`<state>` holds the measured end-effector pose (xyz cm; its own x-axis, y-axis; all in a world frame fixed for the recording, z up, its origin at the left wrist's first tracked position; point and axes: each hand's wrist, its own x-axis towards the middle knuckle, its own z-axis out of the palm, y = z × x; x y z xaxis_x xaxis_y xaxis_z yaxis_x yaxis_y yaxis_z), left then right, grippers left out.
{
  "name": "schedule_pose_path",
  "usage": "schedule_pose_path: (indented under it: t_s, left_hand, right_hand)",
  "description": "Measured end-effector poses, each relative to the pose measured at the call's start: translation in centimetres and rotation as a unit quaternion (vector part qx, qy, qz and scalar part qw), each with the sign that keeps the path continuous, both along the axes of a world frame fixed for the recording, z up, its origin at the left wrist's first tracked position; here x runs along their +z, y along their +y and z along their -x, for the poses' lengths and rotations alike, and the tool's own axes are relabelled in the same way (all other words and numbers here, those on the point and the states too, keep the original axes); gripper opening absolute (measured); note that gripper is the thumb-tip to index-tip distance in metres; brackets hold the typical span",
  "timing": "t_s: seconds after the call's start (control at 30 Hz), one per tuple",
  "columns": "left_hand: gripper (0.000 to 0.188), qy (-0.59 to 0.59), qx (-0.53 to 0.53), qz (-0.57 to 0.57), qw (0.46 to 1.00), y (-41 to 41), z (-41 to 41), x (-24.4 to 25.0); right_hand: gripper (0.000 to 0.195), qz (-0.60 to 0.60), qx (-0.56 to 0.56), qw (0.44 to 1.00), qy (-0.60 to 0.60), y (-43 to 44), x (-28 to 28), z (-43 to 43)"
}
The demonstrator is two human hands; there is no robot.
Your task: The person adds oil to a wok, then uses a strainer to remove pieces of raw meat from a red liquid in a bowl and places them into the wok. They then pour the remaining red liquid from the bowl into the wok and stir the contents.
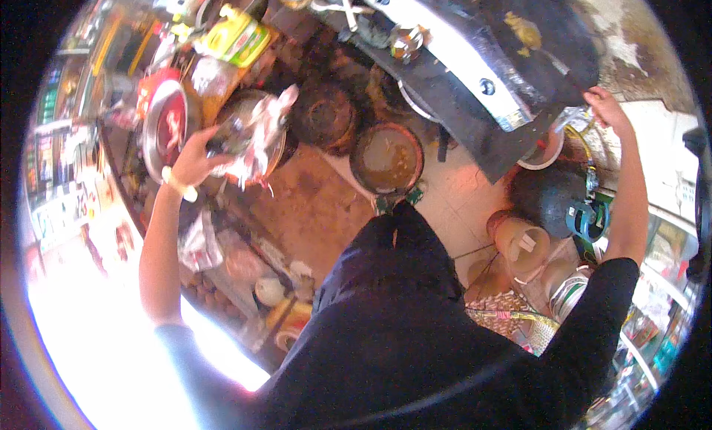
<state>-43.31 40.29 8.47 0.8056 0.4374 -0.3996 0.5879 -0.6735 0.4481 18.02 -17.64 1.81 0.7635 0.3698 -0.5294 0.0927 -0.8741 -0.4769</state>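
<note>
My right hand (609, 110) grips the handle of a cooking spatula (558, 66) at the upper right. The spatula's far end meets a small heap of yellowish food (524, 32) in a large dark wok (578, 38). On the left, my left hand (194, 158), with a pale band at the wrist, has its thumb and fingers apart beside a crumpled clear plastic bag (261, 135). That bag lies over a round pot or basin; blur hides whether my fingers grip it. A metal bowl (150, 127) with red contents stands just beyond this hand.
A gas stove (445, 46) with knobs adjoins the wok. A yellow jug (239, 38) stands at upper left. On the floor are a pan of brownish liquid (386, 157), a blue gas cylinder (548, 191) with a hose, and an orange bucket (523, 249).
</note>
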Motion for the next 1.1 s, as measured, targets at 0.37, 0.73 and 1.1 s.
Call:
schedule_pose_path:
  t_s: [0.37, 0.73, 1.1]
  left_hand:
    - [0.055, -0.078, -0.005, 0.065, 0.995, -6.3, -3.8, 0.1]
    - [0.047, -0.065, -0.057, 0.063, 0.994, -15.7, -8.7, 4.6]
    - [0.051, -0.029, -0.021, 0.011, 0.999, -23.1, -15.9, 12.8]
  right_hand:
    - [0.029, 0.195, 0.305, 0.909, -0.206, 3.3, 14.6, 3.2]
    - [0.031, 0.206, 0.154, 0.965, -0.053, -2.5, 10.3, -0.6]
    - [0.021, -0.004, 0.140, 0.986, -0.092, -3.4, 0.5, -5.4]
